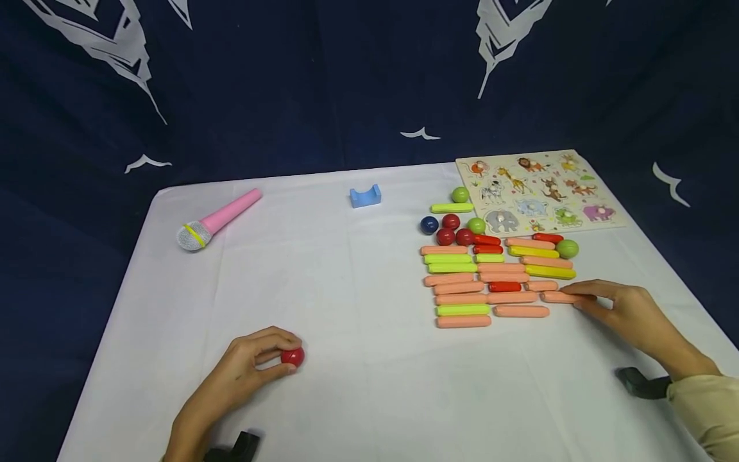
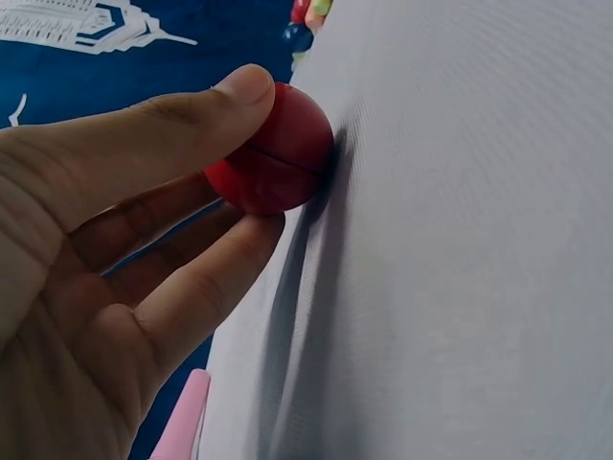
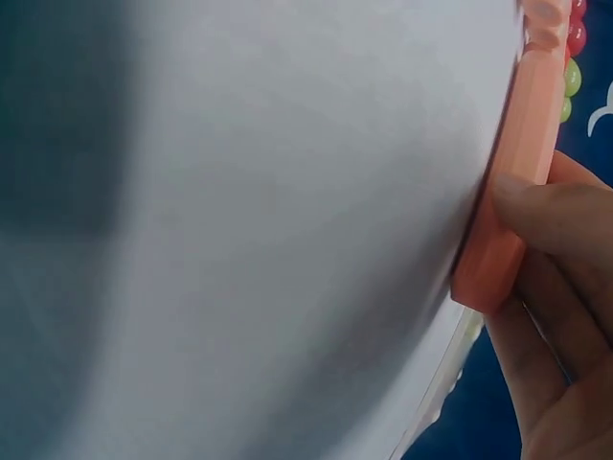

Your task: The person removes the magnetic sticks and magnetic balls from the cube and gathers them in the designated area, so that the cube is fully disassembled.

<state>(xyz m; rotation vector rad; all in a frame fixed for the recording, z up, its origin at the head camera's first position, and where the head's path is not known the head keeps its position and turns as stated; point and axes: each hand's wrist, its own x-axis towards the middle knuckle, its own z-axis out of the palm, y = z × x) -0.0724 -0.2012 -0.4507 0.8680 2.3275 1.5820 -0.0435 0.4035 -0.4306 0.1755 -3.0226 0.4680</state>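
Note:
At the front left of the white table, my left hand point(image 1: 249, 367) pinches a glossy red ball point(image 1: 292, 357) between thumb and fingers. The left wrist view shows the ball point(image 2: 278, 153) touching the cloth, with a thin seam around it. On the right side, my right hand point(image 1: 632, 314) pinches the near end of a peach-orange stick point(image 1: 557, 298), which lies at the right edge of a block of similar sticks. Up close, the stick point(image 3: 512, 144) has flat facets, and the thumb lies along it. Rows of peach sticks point(image 1: 462, 322), green sticks point(image 1: 451, 268), yellow sticks point(image 1: 548, 272) and red sticks point(image 1: 505, 287) lie side by side.
Behind the sticks are several red balls point(image 1: 451, 221), a dark blue ball point(image 1: 429, 225) and green balls point(image 1: 476, 225). An animal puzzle board point(image 1: 519, 205) lies at the back right. A pink toy microphone point(image 1: 231, 213) and a blue curved block point(image 1: 365, 196) are farther left.

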